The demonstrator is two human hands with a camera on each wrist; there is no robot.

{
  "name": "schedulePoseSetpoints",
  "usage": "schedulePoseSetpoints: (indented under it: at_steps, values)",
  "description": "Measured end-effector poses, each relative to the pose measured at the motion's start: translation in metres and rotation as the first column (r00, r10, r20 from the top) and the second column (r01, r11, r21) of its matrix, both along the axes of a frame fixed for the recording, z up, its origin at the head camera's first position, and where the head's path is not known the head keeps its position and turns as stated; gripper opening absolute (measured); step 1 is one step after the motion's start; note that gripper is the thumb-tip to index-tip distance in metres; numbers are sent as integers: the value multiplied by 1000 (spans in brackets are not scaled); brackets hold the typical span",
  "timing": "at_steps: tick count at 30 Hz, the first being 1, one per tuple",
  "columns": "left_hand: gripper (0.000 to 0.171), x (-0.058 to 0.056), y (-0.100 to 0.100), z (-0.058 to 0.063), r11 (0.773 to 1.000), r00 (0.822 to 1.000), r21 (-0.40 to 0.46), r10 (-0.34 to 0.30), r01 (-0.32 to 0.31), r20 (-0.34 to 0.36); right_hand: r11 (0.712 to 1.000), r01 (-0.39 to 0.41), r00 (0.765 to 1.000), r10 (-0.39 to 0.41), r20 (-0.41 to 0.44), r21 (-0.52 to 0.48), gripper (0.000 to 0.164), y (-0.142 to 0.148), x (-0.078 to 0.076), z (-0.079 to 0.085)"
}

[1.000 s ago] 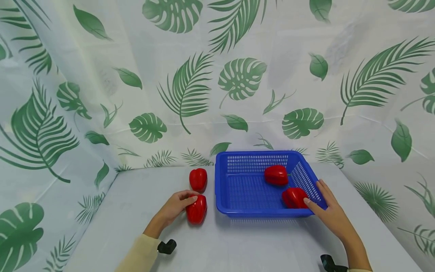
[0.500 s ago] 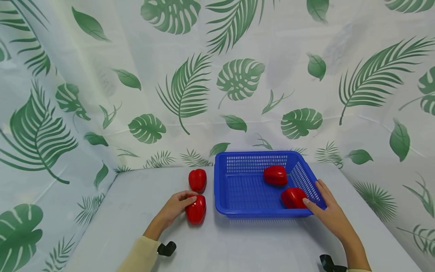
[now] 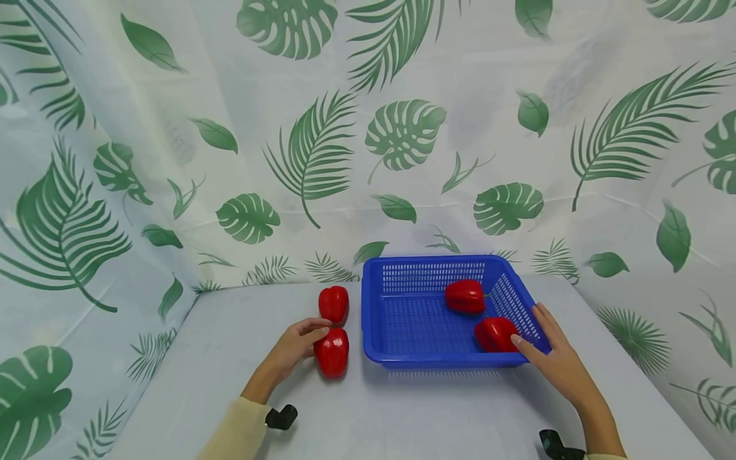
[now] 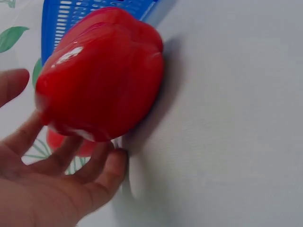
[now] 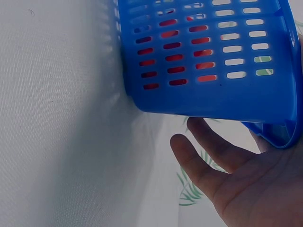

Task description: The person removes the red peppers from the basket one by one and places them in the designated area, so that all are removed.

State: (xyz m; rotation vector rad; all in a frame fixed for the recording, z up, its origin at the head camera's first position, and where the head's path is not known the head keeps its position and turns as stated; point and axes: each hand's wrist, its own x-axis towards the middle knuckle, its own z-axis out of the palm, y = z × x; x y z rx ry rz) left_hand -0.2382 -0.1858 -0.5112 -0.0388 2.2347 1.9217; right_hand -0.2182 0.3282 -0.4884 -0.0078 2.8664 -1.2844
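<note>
A shiny red bell pepper (image 3: 333, 355) lies on the white table left of the blue basket. My left hand (image 3: 290, 346) is at its left and far side, fingers loosely bent beside it. In the left wrist view, the thumb (image 4: 13, 85) stands apart from the pepper and the fingers are low at its side. Just behind lies a second red pepper (image 3: 334, 303). At the near right corner of the basket (image 3: 448, 360), my right hand (image 3: 554, 361) holds the rim, thumb over the inside and fingers along the outer wall.
Two more red peppers lie inside the basket on its right side, one toward the back (image 3: 464, 296) and one by the front (image 3: 496, 335). A white cloth with green leaves (image 3: 322, 160) hangs behind the table (image 3: 402, 415).
My left hand has loosened around the near pepper, its thumb and fingers shifting slightly up and back. The right hand and the basket stay in place.
</note>
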Motion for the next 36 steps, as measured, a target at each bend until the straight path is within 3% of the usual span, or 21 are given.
schedulePoseSetpoints:
  at_steps: [6, 11, 17, 24, 31, 36]
  values:
    - [57, -7, -9, 13, 995, 994, -18, 99, -99, 43, 1000, 5, 1000, -5, 5, 5, 101, 0, 2, 1]
    - [82, -21, -20, 32, 995, 994, 21, 94, -95, 47, 1000, 7, 1000, -7, -1, 13, 100, 0, 2, 2]
    - [84, -38, -24, 62, 983, 997, 166, 77, -75, -7, 1000, 9, 1000, -9, 7, 11, 100, 1, 2, 2]
    - [79, -55, 2, 87, 940, 996, 342, 30, -1, -81, 1000, -9, 1000, 9, -18, -13, 98, 4, 3, 1]
    - [77, -65, 36, 98, 918, 990, 392, -7, 63, -143, 1000, -28, 999, 28, -25, -6, 98, 3, 0, 3]
    - [77, -72, 58, 106, 901, 989, 425, -23, 84, -147, 999, -35, 999, 35, -15, 4, 98, 3, 1, 1]
